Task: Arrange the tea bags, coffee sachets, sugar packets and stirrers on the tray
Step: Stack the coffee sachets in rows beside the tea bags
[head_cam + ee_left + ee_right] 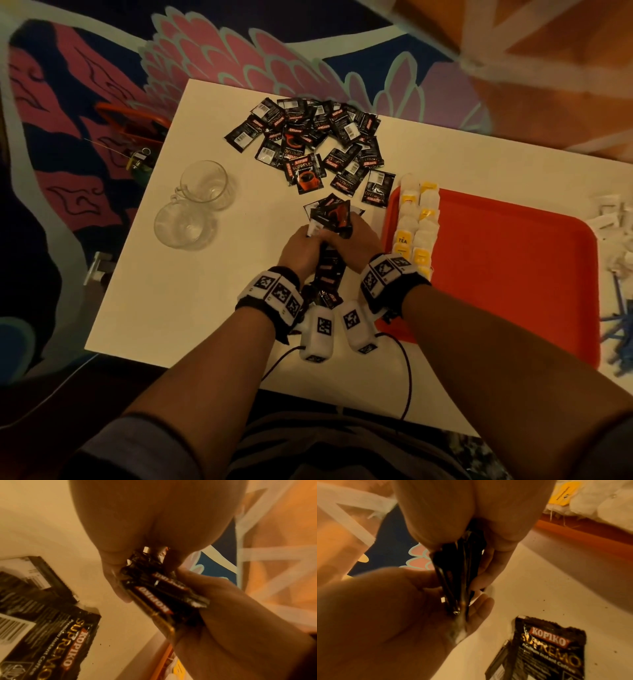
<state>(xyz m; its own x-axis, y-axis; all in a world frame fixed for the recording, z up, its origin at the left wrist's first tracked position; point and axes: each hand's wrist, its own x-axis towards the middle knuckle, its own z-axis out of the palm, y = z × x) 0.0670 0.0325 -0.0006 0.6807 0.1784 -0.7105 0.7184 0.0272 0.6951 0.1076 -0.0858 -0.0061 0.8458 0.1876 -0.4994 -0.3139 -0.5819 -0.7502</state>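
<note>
From the head view, my left hand (303, 248) and right hand (356, 245) meet at the centre of the frame, both clenched around one bundle of coffee sachets (330, 214) just above the bench (191, 291). The bundle fans out unevenly at its top, so I judge a slack squeeze could let the slick foil packets slide apart and spill. The loose sachet pile (315, 137) lies in the upper middle, well apart from the tray. The red tray (513, 274) sits at right, with tea bags (416, 226) in two columns along its left edge; carrying the bundle in carelessly could knock those rows. Two glass cups (195, 205) stand at left. The sugar packets and blue stirrers (620, 329) wait off the tray at the far right edge.

In the left wrist view, my grip pinches the sachets (163, 591) edge-on: glossy black, red lettering, crinkled seams. Another sachet (56, 642) lies flat at lower left.

In the right wrist view, my fingers (489, 566) clamp the thin stack (457, 574) against the other palm; one sachet (547, 649) lies at lower right.
</note>
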